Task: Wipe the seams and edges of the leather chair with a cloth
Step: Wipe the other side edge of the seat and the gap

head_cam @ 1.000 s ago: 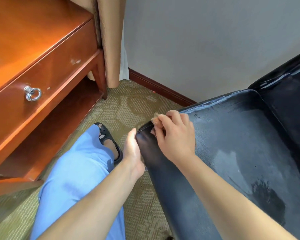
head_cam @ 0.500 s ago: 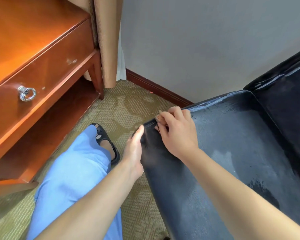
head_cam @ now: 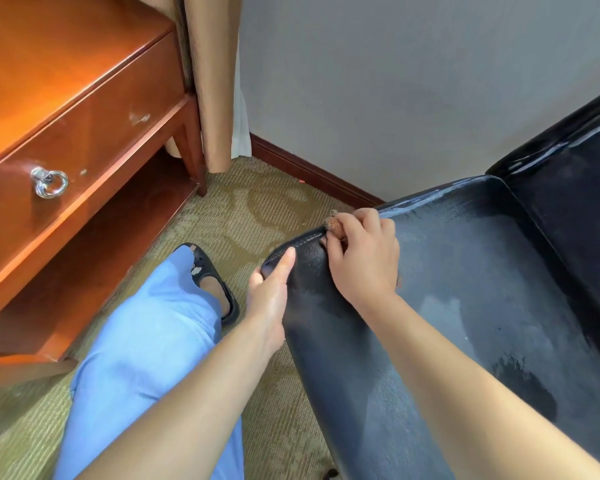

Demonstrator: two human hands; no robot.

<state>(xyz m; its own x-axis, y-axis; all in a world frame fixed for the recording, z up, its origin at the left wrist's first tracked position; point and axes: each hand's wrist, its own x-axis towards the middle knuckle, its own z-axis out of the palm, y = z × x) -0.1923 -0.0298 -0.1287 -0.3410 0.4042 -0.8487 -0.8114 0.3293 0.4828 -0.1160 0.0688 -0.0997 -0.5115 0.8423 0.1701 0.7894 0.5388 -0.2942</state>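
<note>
Left hand (head_cam: 269,299): arm stretched forward, fingers straight, thumb apart, flat against the front corner of the black leather chair seat (head_cam: 465,289). Right hand (head_cam: 364,258): forearm crossing over the seat, fingers curled, pinching a small brownish cloth wad (head_cam: 335,226) at the stitched corner seam.

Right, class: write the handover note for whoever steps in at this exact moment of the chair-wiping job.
Left hand: open, fingers straight, pressing the front corner of the black leather chair seat.
Right hand: fingers curled round a small brown cloth, held on the stitched seam at that corner.
Done: the seat top shows damp streaks and a wet patch, so it seems already wiped.
Left: the rest of this corner seam, the front edge below it, and the join with the backrest; whether those have been wiped cannot be told.
</note>
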